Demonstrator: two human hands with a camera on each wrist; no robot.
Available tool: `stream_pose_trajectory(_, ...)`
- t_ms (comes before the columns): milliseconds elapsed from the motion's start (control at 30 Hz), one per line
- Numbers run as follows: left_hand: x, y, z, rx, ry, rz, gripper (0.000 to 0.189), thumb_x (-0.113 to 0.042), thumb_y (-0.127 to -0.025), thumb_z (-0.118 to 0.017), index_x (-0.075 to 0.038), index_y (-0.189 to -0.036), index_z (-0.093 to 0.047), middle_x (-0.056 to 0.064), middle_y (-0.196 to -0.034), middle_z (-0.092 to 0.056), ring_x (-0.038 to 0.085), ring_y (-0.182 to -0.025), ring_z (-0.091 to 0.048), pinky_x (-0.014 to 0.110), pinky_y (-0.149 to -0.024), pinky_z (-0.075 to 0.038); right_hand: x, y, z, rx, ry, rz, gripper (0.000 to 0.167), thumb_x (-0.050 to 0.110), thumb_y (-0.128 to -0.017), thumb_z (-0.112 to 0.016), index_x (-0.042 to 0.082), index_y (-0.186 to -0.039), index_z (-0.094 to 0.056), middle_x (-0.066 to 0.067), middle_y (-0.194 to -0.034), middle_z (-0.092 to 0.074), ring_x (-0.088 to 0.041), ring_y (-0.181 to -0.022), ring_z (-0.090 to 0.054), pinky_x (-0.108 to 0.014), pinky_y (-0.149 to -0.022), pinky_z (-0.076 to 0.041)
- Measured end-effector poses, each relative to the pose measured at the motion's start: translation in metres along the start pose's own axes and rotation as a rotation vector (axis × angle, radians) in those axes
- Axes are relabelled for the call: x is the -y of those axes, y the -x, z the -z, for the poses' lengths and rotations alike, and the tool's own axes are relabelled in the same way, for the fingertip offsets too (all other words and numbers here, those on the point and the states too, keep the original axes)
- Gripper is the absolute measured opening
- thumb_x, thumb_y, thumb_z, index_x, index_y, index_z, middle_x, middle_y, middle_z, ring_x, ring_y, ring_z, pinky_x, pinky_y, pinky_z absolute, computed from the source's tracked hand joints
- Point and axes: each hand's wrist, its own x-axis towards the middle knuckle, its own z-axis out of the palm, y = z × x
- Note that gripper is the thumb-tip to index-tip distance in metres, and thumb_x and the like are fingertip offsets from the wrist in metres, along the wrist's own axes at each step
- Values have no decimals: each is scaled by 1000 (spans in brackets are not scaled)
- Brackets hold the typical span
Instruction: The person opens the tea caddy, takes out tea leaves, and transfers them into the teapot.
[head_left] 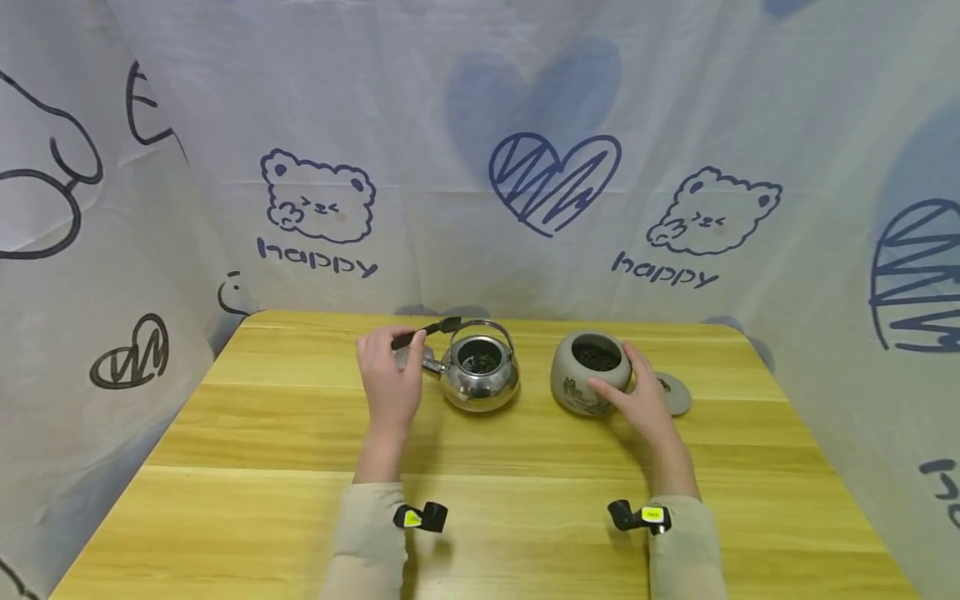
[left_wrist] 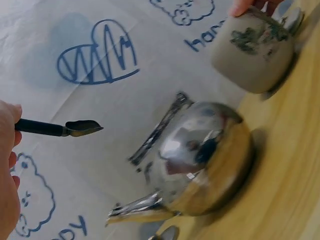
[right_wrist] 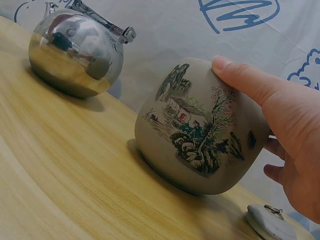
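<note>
My left hand (head_left: 392, 379) pinches a small tea scoop (head_left: 427, 331) by its dark handle, raised beside the teapot. In the left wrist view, the scoop's bowl (left_wrist: 82, 127) points toward the pot. The shiny steel teapot (head_left: 480, 392) stands on the table with its top uncovered, its hoop handle up and its spout toward my left hand; dark leaves lie inside. My right hand (head_left: 647, 402) grips the rim and side of a grey ceramic tea jar (right_wrist: 195, 130), painted with a house and tree. Dark tea leaves (head_left: 596, 357) show in its mouth.
Right of the jar, partly behind my right hand, lies its round grey lid (head_left: 677, 395). A small silvery lid (head_left: 402, 358) sits behind my left hand, near the spout. The wooden table (head_left: 517, 500) backs onto a printed white cloth (head_left: 435, 250).
</note>
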Motion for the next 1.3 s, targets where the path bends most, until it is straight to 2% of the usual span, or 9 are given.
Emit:
stream_pose_trajectory(233,14,-9,24,-173,12,189,24,-18,-90,-70,4,-97,-64,20,-94,-69,30,-91,-48,31,-83,-34,0,0,1,-4,-9,-2,101,50,-85,-71,10,-157,-12,-19,-163,-12,-42,-149,-12,-63,-117,-14)
stream_pose_trajectory(400,34,-7,38,-277,-41,263,23,-19,-87,-74,2,-96,-69,18,-94,-72,28,-92,-50,33,-86,-33,-1,1,0,-1,-4,-5,101,50,-85,-70,12,-157,-11,-18,-163,-11,-41,-150,-11,-63,-118,-14)
stream_pose_trajectory(667,68,8,51,-294,-133,369,24,-19,-84,-77,1,-96,-73,18,-97,-74,18,-87,-46,40,-94,-30,-3,3,-2,-7,2,-3,101,50,-85,-70,9,-157,-12,-19,-163,-11,-42,-150,-12,-62,-118,-14)
stream_pose_trajectory(800,82,15,55,-273,-157,449,24,-19,-82,-79,0,-96,-73,18,-93,-74,13,-82,-42,38,-93,-28,-3,2,-3,-10,0,-2,101,51,-85,-70,9,-157,-13,-18,-163,-11,-42,-150,-12,-62,-117,-14)
stream_pose_trajectory(933,92,22,56,-204,-212,521,25,-23,-83,-78,-3,-98,-73,16,-95,-74,17,-81,-43,38,-91,-29,-2,2,-2,-13,7,-2,101,51,-85,-70,10,-157,-12,-18,-163,-12,-42,-149,-12,-64,-117,-14)
stream_pose_trajectory(1167,99,29,57,-87,-303,575,25,-25,-84,-77,-5,-98,-72,15,-99,-74,31,-90,-51,45,-89,-31,-1,2,-2,-21,4,-2,101,51,-84,-71,11,-157,-13,-17,-163,-13,-41,-150,-12,-63,-117,-15)
stream_pose_trajectory(1300,100,29,59,30,-412,601,24,-26,-86,-75,-7,-100,-71,15,-102,-73,36,-97,-52,49,-90,-31,0,2,-3,-21,2,2,101,51,-84,-71,11,-157,-13,-18,-163,-14,-41,-150,-12,-63,-117,-15)
